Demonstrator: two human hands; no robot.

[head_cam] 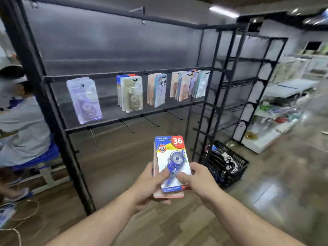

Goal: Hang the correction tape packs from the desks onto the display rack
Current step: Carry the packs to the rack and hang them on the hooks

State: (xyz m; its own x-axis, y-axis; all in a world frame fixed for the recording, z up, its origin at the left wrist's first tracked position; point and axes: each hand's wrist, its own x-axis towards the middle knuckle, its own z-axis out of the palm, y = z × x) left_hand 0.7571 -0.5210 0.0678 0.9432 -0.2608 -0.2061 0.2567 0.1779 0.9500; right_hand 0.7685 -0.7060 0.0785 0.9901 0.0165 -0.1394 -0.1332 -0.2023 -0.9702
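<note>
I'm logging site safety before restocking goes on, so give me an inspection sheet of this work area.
Surface: wooden floor; no desk in view.
Job's things: stack of packs in hand, blue pack on top; hung packs on the display rack upper rail; lower hooks bare.
Clutter: black crate with goods on the floor by the rack.
Grippers: left hand grips the stack from below; right hand pinches its right edge.
Cables: pale cord looping over the floor, lower left.
Surroundings: seated person left; stocked shelves right.
</note>
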